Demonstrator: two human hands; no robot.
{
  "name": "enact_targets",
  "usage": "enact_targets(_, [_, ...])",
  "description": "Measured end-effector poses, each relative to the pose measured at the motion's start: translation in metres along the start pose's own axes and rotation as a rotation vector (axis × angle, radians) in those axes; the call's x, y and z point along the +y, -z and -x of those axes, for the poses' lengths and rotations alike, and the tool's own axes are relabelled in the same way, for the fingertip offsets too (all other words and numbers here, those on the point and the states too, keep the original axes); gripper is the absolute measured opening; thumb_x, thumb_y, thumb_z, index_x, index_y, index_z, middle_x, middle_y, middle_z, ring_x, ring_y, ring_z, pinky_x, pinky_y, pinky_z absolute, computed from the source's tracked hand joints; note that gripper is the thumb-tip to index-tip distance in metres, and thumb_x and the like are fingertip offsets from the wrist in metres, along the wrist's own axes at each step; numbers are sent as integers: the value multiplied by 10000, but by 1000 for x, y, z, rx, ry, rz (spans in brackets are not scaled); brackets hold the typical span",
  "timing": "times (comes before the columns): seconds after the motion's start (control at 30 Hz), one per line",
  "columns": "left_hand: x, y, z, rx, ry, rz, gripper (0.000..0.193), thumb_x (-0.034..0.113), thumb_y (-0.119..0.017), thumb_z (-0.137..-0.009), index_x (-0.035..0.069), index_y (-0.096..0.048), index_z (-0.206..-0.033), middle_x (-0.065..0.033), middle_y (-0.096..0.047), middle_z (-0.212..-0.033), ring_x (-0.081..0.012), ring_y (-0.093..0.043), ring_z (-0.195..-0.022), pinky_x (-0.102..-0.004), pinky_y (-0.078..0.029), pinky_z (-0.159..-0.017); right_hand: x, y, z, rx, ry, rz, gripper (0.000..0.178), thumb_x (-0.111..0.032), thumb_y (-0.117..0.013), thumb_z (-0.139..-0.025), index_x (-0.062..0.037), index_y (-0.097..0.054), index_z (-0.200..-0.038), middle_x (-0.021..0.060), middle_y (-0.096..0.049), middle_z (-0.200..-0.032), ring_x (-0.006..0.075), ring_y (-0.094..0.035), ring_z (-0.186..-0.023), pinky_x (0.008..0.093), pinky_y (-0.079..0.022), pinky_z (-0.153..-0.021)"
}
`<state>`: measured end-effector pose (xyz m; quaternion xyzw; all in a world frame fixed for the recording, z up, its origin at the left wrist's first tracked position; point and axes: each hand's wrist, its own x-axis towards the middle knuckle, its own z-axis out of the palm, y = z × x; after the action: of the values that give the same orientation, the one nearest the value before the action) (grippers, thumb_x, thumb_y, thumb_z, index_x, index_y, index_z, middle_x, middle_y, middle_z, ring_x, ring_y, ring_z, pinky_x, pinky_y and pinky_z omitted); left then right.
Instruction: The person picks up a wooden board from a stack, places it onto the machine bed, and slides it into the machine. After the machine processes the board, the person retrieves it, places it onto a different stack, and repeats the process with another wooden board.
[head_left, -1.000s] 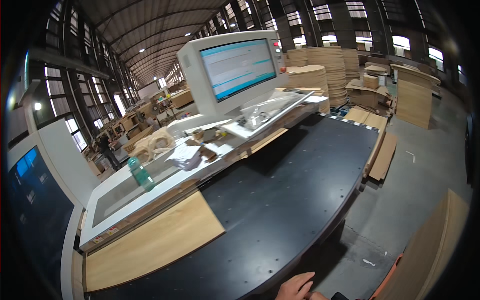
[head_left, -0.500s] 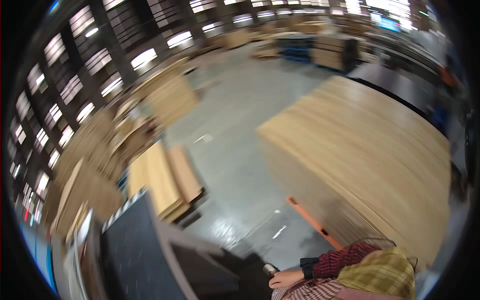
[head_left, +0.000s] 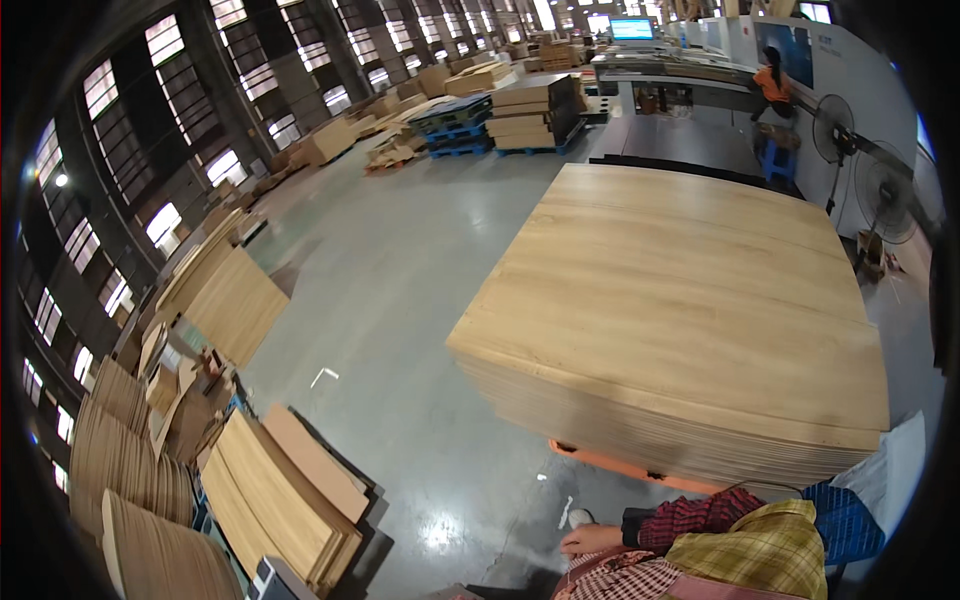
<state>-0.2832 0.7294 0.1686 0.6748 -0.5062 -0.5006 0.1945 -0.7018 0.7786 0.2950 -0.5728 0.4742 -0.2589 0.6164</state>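
My right hand (head_left: 592,540) is low in front of my body, beside my checkered clothing. A dark cuff and a red-and-black sleeve (head_left: 690,518) cover its forearm, and yellow plaid cloth (head_left: 750,545) lies over the upper arm. The fingertips are turned away, so their grip cannot be made out. Just beyond the hand, a pale shoe (head_left: 580,517) shows on the floor. Closest to my arm stands a large stack of wood-grain boards (head_left: 680,300), on an orange pallet base (head_left: 620,468); the hand is apart from it. My left hand is out of view.
Wood-grain panels (head_left: 275,490) lie in a low pile at left, near stacked brown sheets (head_left: 120,440). A blue lattice plastic object (head_left: 845,520) stands right of my arm. Farther off are blue pallets (head_left: 455,140), a standing fan (head_left: 833,128) and a person in orange (head_left: 772,85) by machinery.
My view has swung right and steadied, so the board stack shows more fully and the person and fans have appeared. The black-topped equipment at lower left has mostly left view. My right arm keeps its pose.
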Motion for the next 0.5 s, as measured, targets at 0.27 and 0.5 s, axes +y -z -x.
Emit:
enact_targets(0.27, [195,-56,-135,-235,87,222,441,372,-420,-883,-7,-496,-1095,-195,-567,-1054,-305,-571,-899,-409,-472,-731,-19,127,-60,471,70,200,270,-291,-447,-878,-68,-597,-908,112,-615,-811,258,-593,-759,332,-446,-682])
enact_targets(0.5, [346,-115,-272,-255,-161,198,274,172,-524,-831,-5,-538,-1039,-136,-632,-804,-198,-621,-657,-271,-483,-542,-55,268,-35,1077,-80,715,311,-258,-494,-840,-63,-530,-1080,165,-513,-1131,327,-464,-1078,410,-393,-857])
